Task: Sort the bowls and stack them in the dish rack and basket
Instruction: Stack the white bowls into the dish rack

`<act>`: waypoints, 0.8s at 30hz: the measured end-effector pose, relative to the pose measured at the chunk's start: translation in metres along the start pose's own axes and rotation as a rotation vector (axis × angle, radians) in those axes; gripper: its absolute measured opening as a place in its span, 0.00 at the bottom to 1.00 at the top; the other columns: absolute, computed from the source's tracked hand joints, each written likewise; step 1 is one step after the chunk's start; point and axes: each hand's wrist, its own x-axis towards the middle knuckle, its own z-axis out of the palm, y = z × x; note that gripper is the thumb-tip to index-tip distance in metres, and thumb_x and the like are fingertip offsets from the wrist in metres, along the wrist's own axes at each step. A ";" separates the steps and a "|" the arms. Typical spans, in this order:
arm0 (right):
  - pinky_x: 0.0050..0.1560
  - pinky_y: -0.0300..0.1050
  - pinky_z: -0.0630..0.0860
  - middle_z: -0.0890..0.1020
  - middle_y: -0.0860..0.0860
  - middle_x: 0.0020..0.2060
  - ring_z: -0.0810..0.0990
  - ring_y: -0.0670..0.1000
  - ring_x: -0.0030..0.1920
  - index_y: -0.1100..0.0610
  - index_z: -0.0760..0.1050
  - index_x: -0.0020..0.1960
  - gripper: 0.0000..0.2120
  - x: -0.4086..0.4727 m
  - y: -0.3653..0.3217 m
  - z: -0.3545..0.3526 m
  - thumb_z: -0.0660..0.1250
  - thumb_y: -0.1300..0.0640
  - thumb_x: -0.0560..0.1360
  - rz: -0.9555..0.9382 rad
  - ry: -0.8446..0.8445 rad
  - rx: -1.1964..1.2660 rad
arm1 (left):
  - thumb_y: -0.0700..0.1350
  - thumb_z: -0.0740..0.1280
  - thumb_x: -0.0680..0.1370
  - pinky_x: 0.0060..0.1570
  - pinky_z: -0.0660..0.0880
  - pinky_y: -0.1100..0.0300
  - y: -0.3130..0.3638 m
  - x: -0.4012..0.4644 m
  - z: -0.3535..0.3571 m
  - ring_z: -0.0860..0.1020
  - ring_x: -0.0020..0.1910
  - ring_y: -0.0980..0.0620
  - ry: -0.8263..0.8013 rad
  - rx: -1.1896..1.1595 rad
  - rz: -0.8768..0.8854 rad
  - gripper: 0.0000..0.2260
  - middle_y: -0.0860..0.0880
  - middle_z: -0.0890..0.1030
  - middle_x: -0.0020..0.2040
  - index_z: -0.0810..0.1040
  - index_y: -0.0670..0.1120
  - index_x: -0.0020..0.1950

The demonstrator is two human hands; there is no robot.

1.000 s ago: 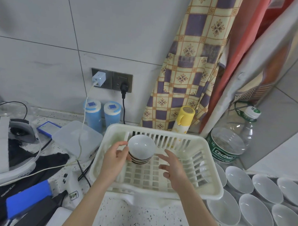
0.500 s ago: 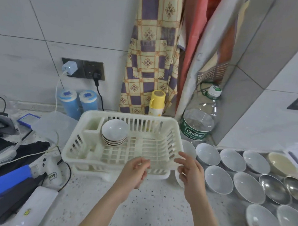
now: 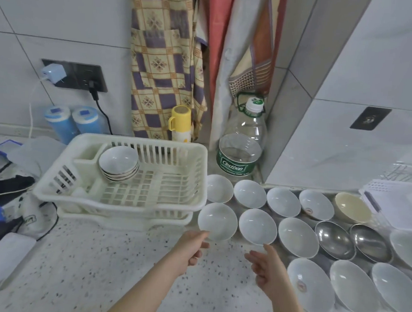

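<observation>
1. Bowls are laid out rim-up on the counter, right of the dish rack [image 3: 119, 195]; the nearest white bowl [image 3: 217, 221] lies just beyond and slightly right of the left hand [image 3: 192, 245].
2. The left hand's loosely curled fingers are seen at that bowl's near rim, gripping nothing yet; contact cannot be confirmed.
3. The right hand [image 3: 266, 270] is held open and empty, just short of the second white bowl [image 3: 258, 226].
4. A small stack of bowls [image 3: 118, 163] is held in the rack's back-left part.

Hands [image 3: 229, 257] now (off rack [image 3: 119, 199]) nearer bowls [image 3: 218, 220]
</observation>
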 end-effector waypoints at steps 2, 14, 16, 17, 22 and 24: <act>0.18 0.30 0.55 0.85 0.61 0.43 0.67 0.47 0.19 0.63 0.70 0.59 0.20 0.009 0.006 -0.002 0.60 0.46 0.80 0.033 -0.018 0.056 | 0.49 0.64 0.79 0.22 0.57 0.65 -0.005 0.013 0.010 0.65 0.27 0.55 0.045 -0.001 -0.001 0.10 0.46 0.77 0.48 0.74 0.46 0.56; 0.18 0.33 0.58 0.85 0.57 0.45 0.70 0.47 0.24 0.57 0.71 0.61 0.14 0.037 -0.015 -0.006 0.63 0.51 0.79 -0.016 0.045 -0.050 | 0.45 0.60 0.82 0.23 0.56 0.64 -0.024 0.051 0.035 0.63 0.25 0.54 0.104 -0.158 -0.037 0.08 0.40 0.84 0.45 0.70 0.47 0.60; 0.18 0.34 0.58 0.85 0.57 0.44 0.70 0.48 0.24 0.56 0.71 0.57 0.09 0.039 -0.017 -0.005 0.63 0.55 0.78 -0.019 0.045 -0.060 | 0.41 0.60 0.81 0.22 0.56 0.64 -0.022 0.050 0.035 0.64 0.25 0.55 0.083 -0.198 -0.028 0.09 0.39 0.84 0.44 0.71 0.46 0.60; 0.17 0.34 0.58 0.84 0.57 0.43 0.70 0.48 0.25 0.56 0.71 0.55 0.07 0.041 -0.017 -0.005 0.63 0.57 0.78 -0.018 0.048 -0.064 | 0.39 0.60 0.80 0.22 0.56 0.64 -0.022 0.048 0.035 0.64 0.24 0.55 0.076 -0.216 -0.024 0.10 0.39 0.84 0.43 0.72 0.45 0.60; 0.19 0.34 0.58 0.83 0.59 0.39 0.65 0.49 0.27 0.58 0.72 0.50 0.03 0.042 -0.012 -0.006 0.62 0.62 0.77 -0.030 0.079 -0.007 | 0.36 0.63 0.77 0.23 0.59 0.64 -0.021 0.034 0.030 0.65 0.26 0.54 0.068 -0.169 0.002 0.12 0.40 0.85 0.40 0.75 0.43 0.60; 0.18 0.34 0.58 0.85 0.60 0.40 0.64 0.48 0.27 0.58 0.72 0.49 0.03 0.038 -0.009 -0.005 0.61 0.63 0.77 -0.033 0.080 0.036 | 0.36 0.64 0.76 0.24 0.60 0.64 -0.019 0.023 0.026 0.70 0.26 0.55 0.067 -0.063 0.040 0.13 0.39 0.85 0.42 0.75 0.42 0.60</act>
